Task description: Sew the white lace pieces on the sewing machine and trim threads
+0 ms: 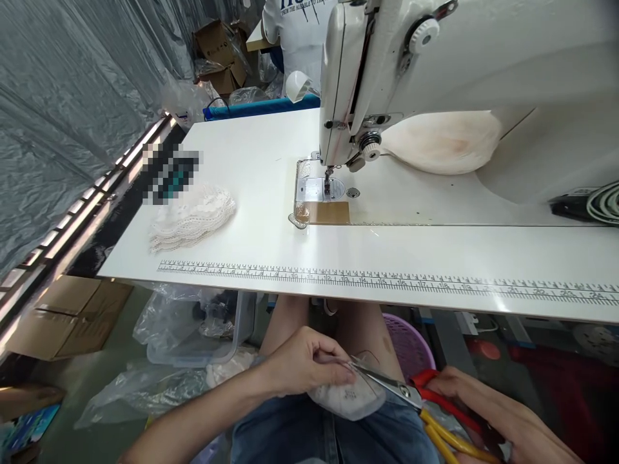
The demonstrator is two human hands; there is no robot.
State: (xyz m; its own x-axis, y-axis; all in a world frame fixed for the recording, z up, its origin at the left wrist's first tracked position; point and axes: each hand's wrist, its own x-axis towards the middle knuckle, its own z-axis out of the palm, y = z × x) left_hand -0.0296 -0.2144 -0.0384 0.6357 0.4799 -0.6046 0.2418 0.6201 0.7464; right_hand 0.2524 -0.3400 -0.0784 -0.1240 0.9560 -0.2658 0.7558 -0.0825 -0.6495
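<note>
Above my lap, my left hand [325, 367] pinches the upper edge of a pale, rounded fabric piece [352, 401] between thumb and fingers. Small dark marks, too fine to read, show on its face. My right hand [476, 412] grips a pair of scissors [403, 390] with red and yellow handles. Their blades point left and reach the fabric's edge beside my left fingertips, where a thin dark thread or cord loops. Whether the blade tips enclose the edge or a thread, I cannot tell. Part of the right hand's fingers is hidden behind the handles.
A sewing machine [338, 90] stands on the white table [271, 241], whose front edge bears a printed ruler. Stacked white lace [196, 219] lies at the left. Beneath are a clear plastic bin [203, 348] and a purple basket [411, 341]. Another person [304, 38] is beyond the table.
</note>
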